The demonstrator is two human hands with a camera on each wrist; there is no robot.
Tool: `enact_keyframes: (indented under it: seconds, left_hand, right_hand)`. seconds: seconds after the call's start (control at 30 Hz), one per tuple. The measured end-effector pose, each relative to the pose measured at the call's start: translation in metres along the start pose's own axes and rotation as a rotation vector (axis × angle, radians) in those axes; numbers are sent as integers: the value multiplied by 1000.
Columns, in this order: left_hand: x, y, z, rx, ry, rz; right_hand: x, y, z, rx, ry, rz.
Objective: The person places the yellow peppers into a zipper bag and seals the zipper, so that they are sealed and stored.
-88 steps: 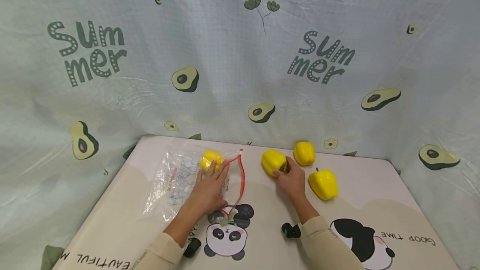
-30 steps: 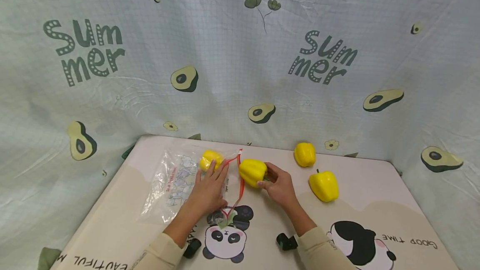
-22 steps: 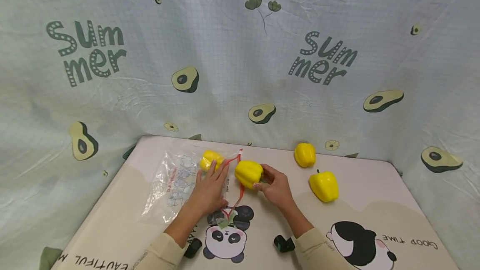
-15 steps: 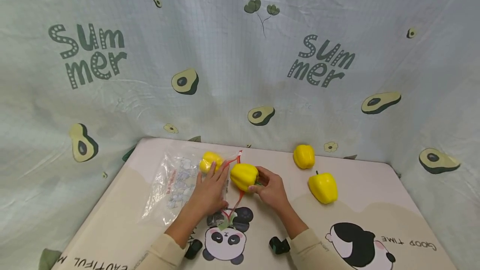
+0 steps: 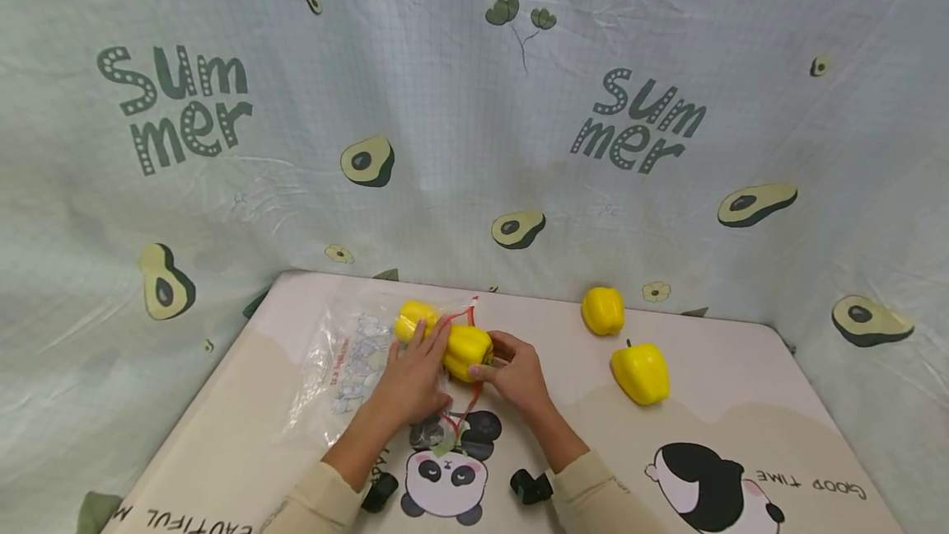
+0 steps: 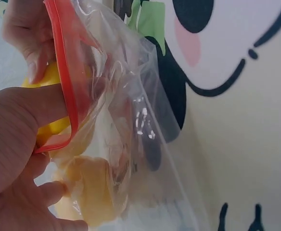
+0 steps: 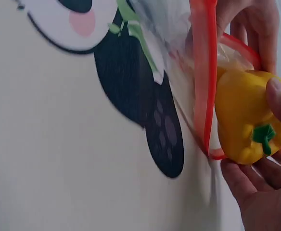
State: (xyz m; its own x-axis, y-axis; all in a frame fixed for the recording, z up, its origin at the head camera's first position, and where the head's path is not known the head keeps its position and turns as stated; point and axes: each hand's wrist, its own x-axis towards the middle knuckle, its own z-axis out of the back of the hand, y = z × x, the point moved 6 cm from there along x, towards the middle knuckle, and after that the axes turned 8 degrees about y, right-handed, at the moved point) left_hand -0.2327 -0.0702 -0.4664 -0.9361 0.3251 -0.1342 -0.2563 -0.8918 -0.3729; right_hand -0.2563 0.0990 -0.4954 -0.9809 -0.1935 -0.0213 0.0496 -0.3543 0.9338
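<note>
A yellow bell pepper (image 5: 467, 352) with a green stem sits at the mouth of a clear zip bag (image 5: 315, 377) edged in red. My right hand (image 5: 519, 373) grips it by the stem end, thumb on one side and fingers on the other, as the right wrist view shows. My left hand (image 5: 408, 377) lies over the bag with fingers extended; in the left wrist view its thumb (image 6: 49, 102) reaches inside the red-edged opening, which stands apart. Inside the bag lies another yellow pepper (image 6: 90, 192), seen through the plastic. The held pepper's far end is partly hidden by my left fingers.
Two more yellow peppers, one farther back (image 5: 603, 311) and one nearer (image 5: 641, 373), stand on the table to the right. The tabletop (image 5: 712, 361) carries printed pandas and lettering. Behind it hangs a curtain (image 5: 437, 89) with avocado prints.
My right hand has taken the pepper from the right group and carried it left to the bag's opening. The left hand has stayed in place on the bag.
</note>
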Motion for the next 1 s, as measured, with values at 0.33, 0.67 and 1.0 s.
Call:
enact_keyframes:
  seconds: [0.33,0.67,1.0]
  left_hand:
    - [-2,0,1,-21,-13,-5]
    - [-3,-1,2,-33,-16,-19]
    - [-2,-1,2,-13,-10,-39]
  right_hand:
    - [-1,3,-10,107,-88,-75]
    - [-4,7,-19,5,-248,-85]
    - [-2,9,-25,-109,-224,-71]
